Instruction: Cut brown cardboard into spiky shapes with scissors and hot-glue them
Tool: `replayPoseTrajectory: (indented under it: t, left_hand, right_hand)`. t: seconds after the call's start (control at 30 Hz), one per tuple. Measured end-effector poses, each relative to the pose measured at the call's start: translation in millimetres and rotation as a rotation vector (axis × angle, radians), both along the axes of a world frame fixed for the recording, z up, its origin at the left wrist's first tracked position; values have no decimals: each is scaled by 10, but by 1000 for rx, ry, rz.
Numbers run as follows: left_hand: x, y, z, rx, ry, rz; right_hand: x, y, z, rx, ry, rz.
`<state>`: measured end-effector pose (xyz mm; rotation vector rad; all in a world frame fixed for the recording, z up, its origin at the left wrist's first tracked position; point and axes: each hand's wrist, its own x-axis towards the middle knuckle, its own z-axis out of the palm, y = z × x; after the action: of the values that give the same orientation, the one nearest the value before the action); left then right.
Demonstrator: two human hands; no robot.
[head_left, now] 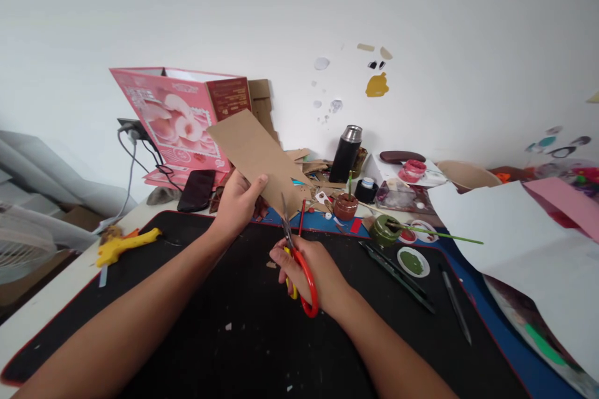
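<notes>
My left hand [238, 199] pinches a flat piece of brown cardboard [257, 153] near its lower left edge, thumb on top, and holds it tilted above the mat. In my right hand [316, 271] is a pair of scissors [307, 280] with red and yellow handles. Their blades point away from me and meet the cardboard's near edge, with one blade showing over its surface. Just beyond the blades a thin red stick [302, 217] lies among scraps.
A black mat [224, 336] covers the desk. Behind stand a pink box [187, 118], a black flask [345, 153] and paint jars [345, 206]. A dark phone [196, 191] and a yellow glue gun [126, 248] lie left; a green paint dish [413, 262] and white paper [524, 249] are right.
</notes>
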<state>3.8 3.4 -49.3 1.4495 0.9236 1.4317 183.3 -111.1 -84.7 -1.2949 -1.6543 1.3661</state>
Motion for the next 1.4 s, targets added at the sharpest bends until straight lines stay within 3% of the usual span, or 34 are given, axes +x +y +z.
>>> replayPoseTrajectory:
  t: [0.27,0.6,1.4]
  left_hand:
    - [14,-4,-30,-17,-10,5]
    - [29,37,-115,-22,-12,18]
    - [24,55,-142,15,-27,-6]
  right_hand:
    - [-22,-18,37,15,-25,-28]
    - [-39,1,-42,-26,51,-69]
    - [-53,-6,-44,-7,-112,-93]
